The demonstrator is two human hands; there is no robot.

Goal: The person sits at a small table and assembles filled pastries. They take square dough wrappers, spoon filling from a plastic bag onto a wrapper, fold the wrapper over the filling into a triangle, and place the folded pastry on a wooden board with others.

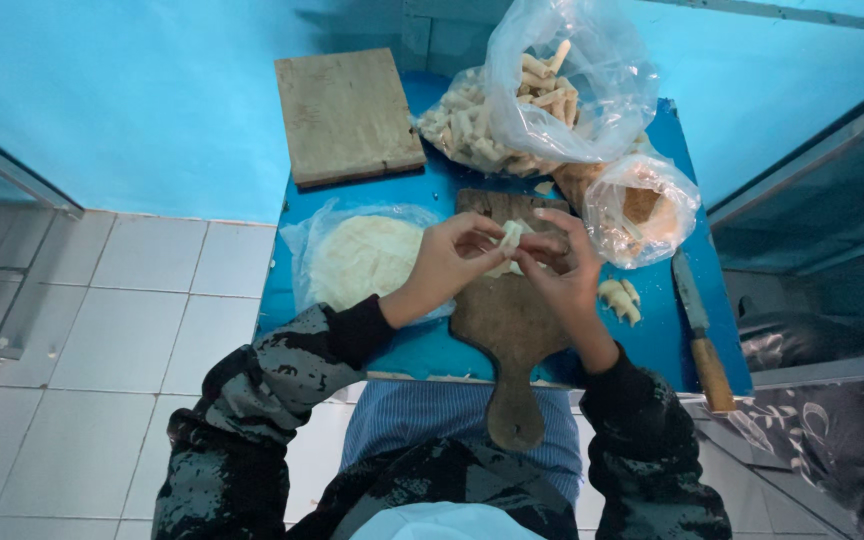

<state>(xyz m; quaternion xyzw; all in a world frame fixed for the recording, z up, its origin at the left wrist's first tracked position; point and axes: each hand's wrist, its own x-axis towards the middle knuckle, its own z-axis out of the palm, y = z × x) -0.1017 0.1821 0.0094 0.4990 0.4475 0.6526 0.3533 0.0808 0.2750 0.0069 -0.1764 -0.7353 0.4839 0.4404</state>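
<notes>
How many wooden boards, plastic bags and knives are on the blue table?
Wooden boards: 2, a square one and a paddle board
Plastic bags: 3
Knives: 1
Total: 6

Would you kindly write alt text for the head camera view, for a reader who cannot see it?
Seen from above, a person's left hand and right hand together hold a small pale dough roll over a paddle-shaped wooden board on a blue table. Around them lie a bagged stack of round wrappers, bags of finished rolls, a knife and a second wooden board.
</notes>
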